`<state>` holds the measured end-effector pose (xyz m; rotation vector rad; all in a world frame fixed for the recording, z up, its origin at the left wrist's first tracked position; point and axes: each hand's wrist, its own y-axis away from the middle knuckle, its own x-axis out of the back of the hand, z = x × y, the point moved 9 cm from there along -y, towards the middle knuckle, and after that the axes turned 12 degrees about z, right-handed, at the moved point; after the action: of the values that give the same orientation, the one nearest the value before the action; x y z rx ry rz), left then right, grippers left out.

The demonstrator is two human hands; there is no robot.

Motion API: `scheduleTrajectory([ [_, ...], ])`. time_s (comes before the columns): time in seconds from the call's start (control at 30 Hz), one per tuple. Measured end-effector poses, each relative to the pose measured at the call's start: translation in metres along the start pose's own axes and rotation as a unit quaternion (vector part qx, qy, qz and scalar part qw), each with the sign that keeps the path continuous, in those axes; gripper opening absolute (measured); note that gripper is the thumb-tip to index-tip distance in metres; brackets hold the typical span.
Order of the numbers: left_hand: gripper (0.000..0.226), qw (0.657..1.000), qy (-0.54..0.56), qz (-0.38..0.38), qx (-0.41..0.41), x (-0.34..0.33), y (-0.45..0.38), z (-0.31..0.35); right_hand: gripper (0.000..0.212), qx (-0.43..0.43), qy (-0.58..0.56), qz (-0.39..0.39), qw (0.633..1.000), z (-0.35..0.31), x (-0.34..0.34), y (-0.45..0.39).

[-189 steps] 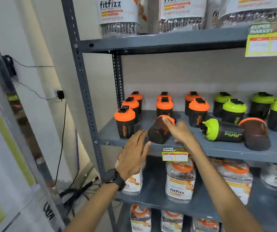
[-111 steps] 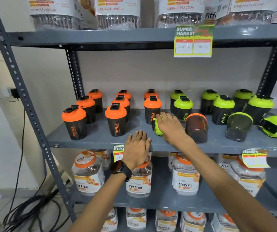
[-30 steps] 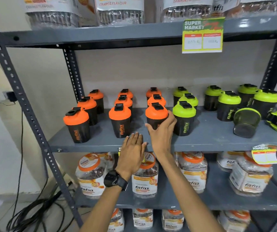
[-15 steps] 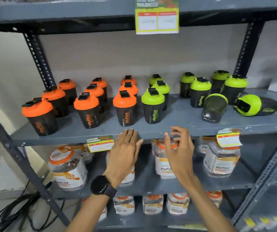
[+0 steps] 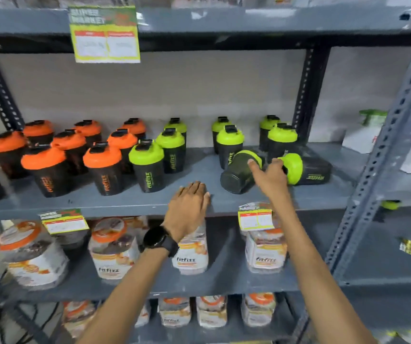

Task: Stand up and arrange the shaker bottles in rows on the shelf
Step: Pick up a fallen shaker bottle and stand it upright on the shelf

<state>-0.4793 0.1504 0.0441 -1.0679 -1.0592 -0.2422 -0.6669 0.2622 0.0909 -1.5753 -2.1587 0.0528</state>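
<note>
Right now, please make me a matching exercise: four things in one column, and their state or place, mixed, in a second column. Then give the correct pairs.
Things
1. left hand
2. right hand
3. front orange-lid shaker
4. tipped green-lid shaker

States
A. stands upright
B. lies on its side, base toward the camera
C. rests flat on the shelf edge
D. reaches between two fallen shakers, open

Pairs: 1-C, 2-D, 3-A, 4-B
</note>
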Motion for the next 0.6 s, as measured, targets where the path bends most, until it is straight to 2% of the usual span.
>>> scheduleTrajectory([
  [0.13,0.039,1.0,-0.003,-0.007,0.03,-0.007,-0.007,-0.001,0.099,-0.091,-0.065,-0.067,0.991,0.011,-0.025,-0.013],
  [0.27,0.047,0.999,-0.009,-0.001,0.039,-0.01,-0.004,-0.003,0.111,-0.108,-0.076,-0.07,0.989,0.016,-0.037,-0.019],
  [0.53,0.051,0.999,-0.022,0.005,0.04,-0.009,-0.002,-0.003,0.058,-0.088,-0.09,-0.036,0.991,0.025,-0.031,-0.02],
  [0.6,0.051,0.999,-0.021,0.007,0.04,-0.01,-0.002,-0.003,0.057,-0.087,-0.115,-0.042,0.989,0.022,-0.027,-0.018],
])
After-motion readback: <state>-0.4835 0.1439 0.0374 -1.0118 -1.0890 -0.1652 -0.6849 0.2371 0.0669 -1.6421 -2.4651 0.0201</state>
